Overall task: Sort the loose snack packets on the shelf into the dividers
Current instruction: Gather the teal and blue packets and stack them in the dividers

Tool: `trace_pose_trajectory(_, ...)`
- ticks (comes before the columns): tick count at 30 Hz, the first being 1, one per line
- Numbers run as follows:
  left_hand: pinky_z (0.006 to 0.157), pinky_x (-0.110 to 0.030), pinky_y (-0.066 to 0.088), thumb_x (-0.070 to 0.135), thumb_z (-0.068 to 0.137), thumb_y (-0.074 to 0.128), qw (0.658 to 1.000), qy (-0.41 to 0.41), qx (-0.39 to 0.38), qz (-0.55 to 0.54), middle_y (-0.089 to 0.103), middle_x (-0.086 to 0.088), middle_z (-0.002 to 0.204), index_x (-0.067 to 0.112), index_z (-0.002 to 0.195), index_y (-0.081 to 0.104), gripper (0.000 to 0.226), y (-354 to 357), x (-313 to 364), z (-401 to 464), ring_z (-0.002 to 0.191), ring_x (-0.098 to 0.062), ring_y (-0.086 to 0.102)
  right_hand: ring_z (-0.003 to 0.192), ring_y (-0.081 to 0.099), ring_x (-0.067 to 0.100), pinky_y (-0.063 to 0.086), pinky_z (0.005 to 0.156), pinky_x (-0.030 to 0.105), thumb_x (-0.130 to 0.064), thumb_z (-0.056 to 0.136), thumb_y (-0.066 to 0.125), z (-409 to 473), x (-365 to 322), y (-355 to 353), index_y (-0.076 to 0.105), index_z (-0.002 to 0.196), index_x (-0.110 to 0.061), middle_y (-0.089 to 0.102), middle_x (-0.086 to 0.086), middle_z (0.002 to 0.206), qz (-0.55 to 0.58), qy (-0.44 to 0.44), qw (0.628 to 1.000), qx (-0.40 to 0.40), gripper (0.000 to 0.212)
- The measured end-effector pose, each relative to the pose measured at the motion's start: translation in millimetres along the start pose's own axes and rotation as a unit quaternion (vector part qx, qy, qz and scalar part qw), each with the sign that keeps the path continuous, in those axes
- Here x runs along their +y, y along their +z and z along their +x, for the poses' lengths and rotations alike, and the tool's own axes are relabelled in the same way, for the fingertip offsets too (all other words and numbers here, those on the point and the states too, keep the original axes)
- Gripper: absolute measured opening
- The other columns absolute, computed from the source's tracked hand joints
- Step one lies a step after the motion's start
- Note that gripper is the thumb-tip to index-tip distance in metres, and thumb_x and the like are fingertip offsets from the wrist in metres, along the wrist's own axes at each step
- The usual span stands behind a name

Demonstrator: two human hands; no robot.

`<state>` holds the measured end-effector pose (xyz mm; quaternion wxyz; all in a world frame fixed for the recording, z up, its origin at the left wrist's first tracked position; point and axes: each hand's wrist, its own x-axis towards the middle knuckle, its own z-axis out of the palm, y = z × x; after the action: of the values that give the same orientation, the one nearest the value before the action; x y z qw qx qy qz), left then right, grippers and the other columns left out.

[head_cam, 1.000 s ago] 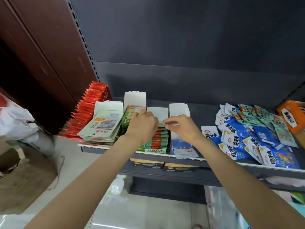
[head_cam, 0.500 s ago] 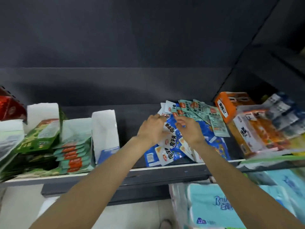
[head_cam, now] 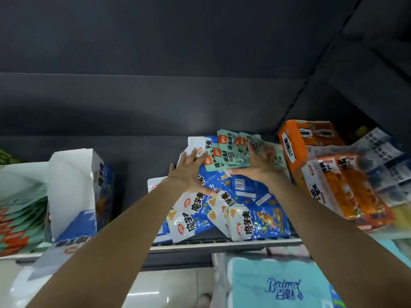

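A loose heap of blue and white snack packets (head_cam: 251, 218) lies on the dark shelf (head_cam: 133, 156), with several pale green packets (head_cam: 226, 152) on its far side. My left hand (head_cam: 189, 172) lies flat with straight fingers on the heap's left part, touching a white packet. My right hand (head_cam: 258, 163) has its fingers spread over the green packets, thumb stretched toward the left hand; it is blurred. A white card divider box (head_cam: 73, 187) stands to the left holding a blue packet.
Orange boxes (head_cam: 298, 145) and orange snack bags (head_cam: 347, 187) crowd the shelf's right end. Stacked green and orange packets (head_cam: 20, 214) fill dividers at the far left. Pale blue tissue packs (head_cam: 278, 283) sit below the shelf edge (head_cam: 222, 243).
The view and both hands have shifted right, from the dividers to the loose heap. Since half a second ago the hands have reached farther back and spread over the packets.
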<state>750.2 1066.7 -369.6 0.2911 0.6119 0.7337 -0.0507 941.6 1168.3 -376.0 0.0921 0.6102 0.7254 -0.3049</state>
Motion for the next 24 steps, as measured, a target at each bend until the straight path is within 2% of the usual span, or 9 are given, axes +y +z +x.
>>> trace_pose_trajectory(4,0.114,-0.052,0.014,0.068,0.061,0.071,0.999,-0.006,0.051,-0.014,-0.004,0.007,0.158,0.032,0.15,0.003,0.118,5.5,-3.1,-9.5,0.146,-0.02,-0.003,0.143,0.013,0.032,0.022,0.114,0.052,-0.049,0.073,0.072,-12.0,-8.7,12.9,0.016,0.146,-0.038,0.014,0.003,0.156,0.006,-0.138,0.987,0.081,0.093)
trace_pose_trajectory(6,0.112,-0.049,0.023,0.066,0.06,0.072,0.995,-0.011,0.087,-0.041,0.017,0.006,0.155,0.027,0.148,0.017,0.111,9.2,-6.1,-16.7,0.143,-0.019,0.014,0.134,0.033,0.029,0.032,0.109,0.044,-0.037,0.076,0.072,-23.3,-18.0,21.6,0.029,0.142,-0.033,0.035,0.005,0.145,0.008,-0.182,0.976,0.119,0.078)
trace_pose_trajectory(8,0.108,-0.046,0.032,0.062,0.06,0.075,0.991,-0.006,0.101,-0.082,0.035,0.005,0.142,0.028,0.142,0.032,0.099,13.2,-13.3,-20.9,0.134,-0.019,0.031,0.125,0.043,0.027,0.035,0.106,0.039,-0.029,0.08,0.07,-34.6,-27.8,28.3,0.035,0.14,-0.028,0.043,0.006,0.137,-0.017,-0.21,0.968,0.139,0.07)
trace_pose_trajectory(13,0.093,-0.029,0.047,0.033,0.066,0.082,0.953,-0.01,0.074,-0.295,0.064,0.009,0.111,0.027,0.116,0.057,0.057,11.1,-27.8,-28.6,0.107,-0.012,0.059,0.127,0.043,0.024,0.035,0.106,0.036,-0.035,0.086,0.063,-56.7,-39.6,24.3,0.035,0.141,-0.022,0.042,0.008,0.14,-0.022,-0.265,0.962,0.071,0.063)
trace_pose_trajectory(15,0.084,-0.017,0.05,0.023,0.072,0.08,0.93,0.018,0.064,-0.36,0.066,0.012,0.098,0.023,0.109,0.06,0.042,4.1,-25.0,-38.2,0.096,-0.003,0.063,0.135,0.035,0.022,0.028,0.111,0.034,-0.035,0.092,0.055,-61.9,-41.1,25.2,0.035,0.143,-0.02,0.037,0.007,0.146,-0.016,-0.281,0.958,0.049,0.057)
trace_pose_trajectory(17,0.067,-0.005,0.047,0.019,0.079,0.074,0.899,0.025,0.071,-0.431,0.064,0.017,0.09,0.02,0.107,0.059,0.032,-2.9,-19.4,-46.8,0.081,0.008,0.06,0.133,0.038,0.021,0.028,0.112,0.039,-0.03,0.094,0.052,-66.0,-42.4,28.1,0.044,0.137,-0.016,0.043,0.004,0.143,0.008,-0.283,0.956,0.073,0.046)
trace_pose_trajectory(19,0.07,-0.013,0.05,0.03,0.08,0.073,0.872,-0.007,0.105,-0.479,0.064,0.014,0.091,0.02,0.108,0.054,0.035,-5.0,-19.7,-51.0,0.084,0.003,0.06,0.118,0.052,0.021,0.039,0.101,0.046,-0.023,0.092,0.057,-68.7,-45.2,33.3,0.058,0.118,-0.014,0.058,0.003,0.127,0.026,-0.28,0.948,0.151,0.027)
trace_pose_trajectory(21,0.083,-0.029,0.054,0.038,0.077,0.075,0.864,-0.037,0.126,-0.487,0.067,0.006,0.1,0.015,0.114,0.052,0.049,-5.7,-24.5,-54.8,0.092,-0.009,0.065,0.097,0.061,0.02,0.048,0.086,0.041,-0.016,0.086,0.065,-73.8,-52.9,36.7,0.061,0.097,-0.01,0.067,0.003,0.104,0.06,-0.265,0.94,0.209,0.013)
trace_pose_trajectory(24,0.09,-0.035,0.052,0.027,0.078,0.075,0.886,-0.049,0.108,-0.448,0.066,0.0,0.11,0.011,0.12,0.049,0.052,-0.9,-31.4,-63.0,0.102,-0.017,0.064,0.085,0.059,0.021,0.048,0.075,0.036,-0.021,0.079,0.073,-83.7,-67.1,40.3,0.06,0.086,-0.006,0.064,0.005,0.094,0.078,-0.252,0.95,0.164,0.021)
